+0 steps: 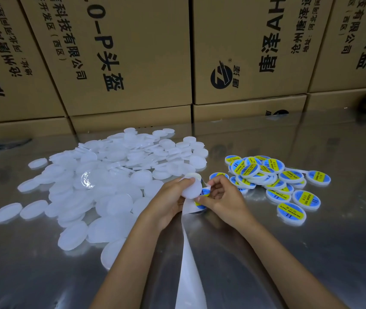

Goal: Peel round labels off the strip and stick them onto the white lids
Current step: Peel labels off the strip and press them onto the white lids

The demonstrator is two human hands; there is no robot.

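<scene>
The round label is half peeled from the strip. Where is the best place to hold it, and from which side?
Probably by its lifted edge, from the right. The label curls off the strip toward the right hand, whose fingertips already pinch there. The left hand holds a white lid and covers the label's other side.

Strip (191, 275) — lower end cut off
</scene>
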